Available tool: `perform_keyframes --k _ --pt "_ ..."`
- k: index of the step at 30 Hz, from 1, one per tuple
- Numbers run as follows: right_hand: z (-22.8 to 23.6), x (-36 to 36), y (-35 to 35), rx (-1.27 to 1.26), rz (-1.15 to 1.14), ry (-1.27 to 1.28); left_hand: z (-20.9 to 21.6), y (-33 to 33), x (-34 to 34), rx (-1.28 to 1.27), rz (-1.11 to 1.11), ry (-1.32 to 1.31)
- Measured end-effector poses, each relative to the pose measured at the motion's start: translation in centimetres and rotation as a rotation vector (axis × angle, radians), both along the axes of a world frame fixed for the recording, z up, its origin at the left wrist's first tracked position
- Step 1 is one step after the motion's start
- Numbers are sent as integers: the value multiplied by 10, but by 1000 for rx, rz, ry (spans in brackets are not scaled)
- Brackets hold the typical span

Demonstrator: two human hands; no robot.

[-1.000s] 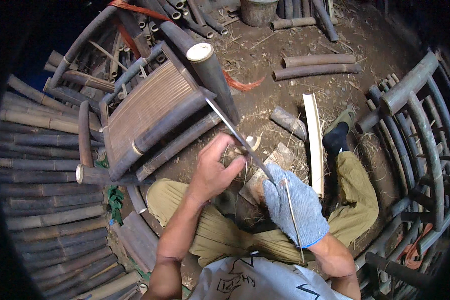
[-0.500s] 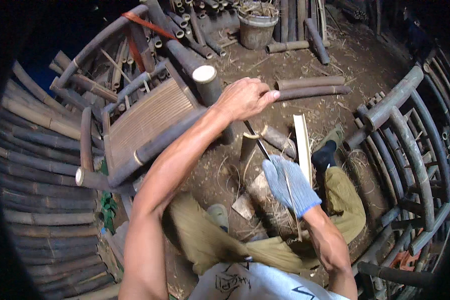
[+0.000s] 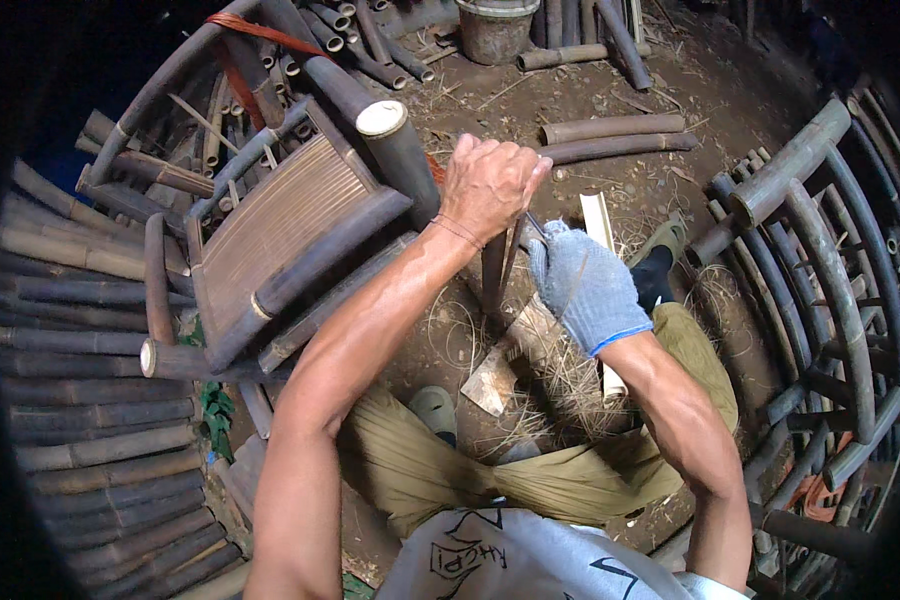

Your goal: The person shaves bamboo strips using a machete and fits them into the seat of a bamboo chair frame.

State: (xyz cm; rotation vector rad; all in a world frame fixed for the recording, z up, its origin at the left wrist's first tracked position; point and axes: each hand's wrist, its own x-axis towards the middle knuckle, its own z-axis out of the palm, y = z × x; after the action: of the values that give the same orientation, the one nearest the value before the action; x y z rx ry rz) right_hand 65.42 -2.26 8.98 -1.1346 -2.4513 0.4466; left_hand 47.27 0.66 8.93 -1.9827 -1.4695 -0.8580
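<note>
My bare left hand [image 3: 495,185] is closed in a fist, knuckles up, over the middle of the ground. A thin dark strip [image 3: 534,226], perhaps a blade, runs from under this fist to my right hand [image 3: 585,280], which wears a grey knitted glove with a blue cuff. The glove's fingers are curled round the strip's lower end. Right below my left fist stands a dark upright bamboo piece [image 3: 493,275]; whether the fist touches it is hidden. Between my legs, a pale wooden block [image 3: 490,380] lies near a heap of thin bamboo shavings [image 3: 580,385].
A bamboo chair [image 3: 280,225] with a slatted seat stands at my left, beside dark bamboo poles [image 3: 100,410]. Another bamboo frame [image 3: 820,250] rises at right. Ahead lie two bamboo lengths [image 3: 615,128], with a bucket [image 3: 497,35] beyond. A split bamboo piece [image 3: 597,220] lies past my glove.
My hands have come closer together, the gloved right one moving up and away from me. Less of the dark strip shows between them. The whole view has shifted slightly.
</note>
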Motion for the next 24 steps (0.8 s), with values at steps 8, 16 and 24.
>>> perform_keyframes --k 8,16,24 --pt "-185 40 -47 -595 58 -295 5 0 -16 -11 -62 -15" --pt "-196 91 -102 -529 -165 -163 37 -34 -18 17 -112 -147" --pt "-161 71 -94 -480 -107 47 25 -22 2 3 -114 -155"
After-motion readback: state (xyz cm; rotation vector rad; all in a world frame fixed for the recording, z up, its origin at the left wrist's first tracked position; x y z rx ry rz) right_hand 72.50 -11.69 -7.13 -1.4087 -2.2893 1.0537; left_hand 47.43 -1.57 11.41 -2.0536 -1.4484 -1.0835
